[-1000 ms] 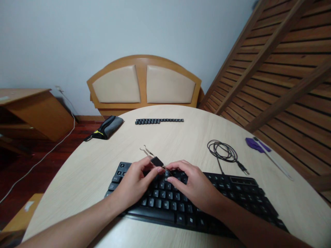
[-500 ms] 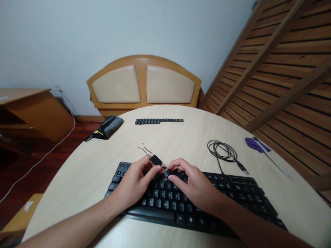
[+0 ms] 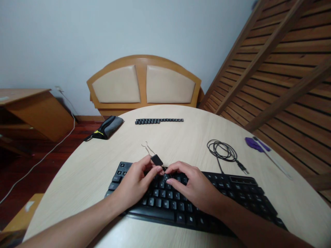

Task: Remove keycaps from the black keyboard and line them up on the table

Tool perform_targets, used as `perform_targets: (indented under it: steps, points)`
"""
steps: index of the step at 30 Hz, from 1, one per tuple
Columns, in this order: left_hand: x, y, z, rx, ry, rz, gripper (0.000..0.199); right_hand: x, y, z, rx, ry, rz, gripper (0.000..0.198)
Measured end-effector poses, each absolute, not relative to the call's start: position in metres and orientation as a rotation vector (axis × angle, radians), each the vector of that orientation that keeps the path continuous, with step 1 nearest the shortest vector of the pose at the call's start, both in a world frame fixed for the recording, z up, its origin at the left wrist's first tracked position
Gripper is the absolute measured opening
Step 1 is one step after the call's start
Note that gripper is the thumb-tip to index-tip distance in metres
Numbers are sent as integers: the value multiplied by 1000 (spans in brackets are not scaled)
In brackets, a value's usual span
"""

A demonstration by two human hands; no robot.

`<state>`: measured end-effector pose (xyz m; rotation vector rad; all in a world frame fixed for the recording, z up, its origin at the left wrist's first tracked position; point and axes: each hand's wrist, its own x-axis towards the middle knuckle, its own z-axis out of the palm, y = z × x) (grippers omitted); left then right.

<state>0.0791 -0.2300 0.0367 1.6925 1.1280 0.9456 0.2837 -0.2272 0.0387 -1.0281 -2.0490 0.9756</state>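
Observation:
A black keyboard (image 3: 152,214) lies at a slant across the near side of the table, several keys gone from its upper left rows. My left hand (image 3: 138,181) is closed on a wire keycap puller (image 3: 156,159) with a black middle, above the keyboard's upper rows. One pair of wire ends points up and away; the other reaches toward my right hand. With thumb and index finger, my right hand (image 3: 193,182) pinches a small black keycap (image 3: 167,176) at the puller's near end. Whether the wires still grip that keycap is unclear.
Loose keycaps (image 3: 155,121) stand in two rows at the table's far side. A dark pouch (image 3: 108,127) lies at the left edge. On the right are the coiled USB cable (image 3: 222,151), a purple cloth (image 3: 252,144) and a thin white-handled brush (image 3: 274,162).
The puller has swung slightly right, its far wire ends shifting right and up. My right thumb and index finger have moved a little left with the keycap, which sits slightly lower.

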Motion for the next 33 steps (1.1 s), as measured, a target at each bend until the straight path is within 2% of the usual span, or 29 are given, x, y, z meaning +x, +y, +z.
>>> perform_targets:
  steps: [8, 15, 26, 33]
  points:
    - [80, -231, 41, 1783, 1168, 909, 16, 283, -227, 39, -1047, -2014, 996, 14]
    - [81, -231, 39, 1719, 1152, 932, 14, 284, -226, 40, -991, -2084, 921, 19]
    - [82, -230, 40, 1713, 1118, 907, 13, 284, -223, 37, -866, -2042, 965, 11]
    - [80, -230, 39, 1747, 1237, 904, 14, 284, -225, 41, -1056, -1890, 992, 9]
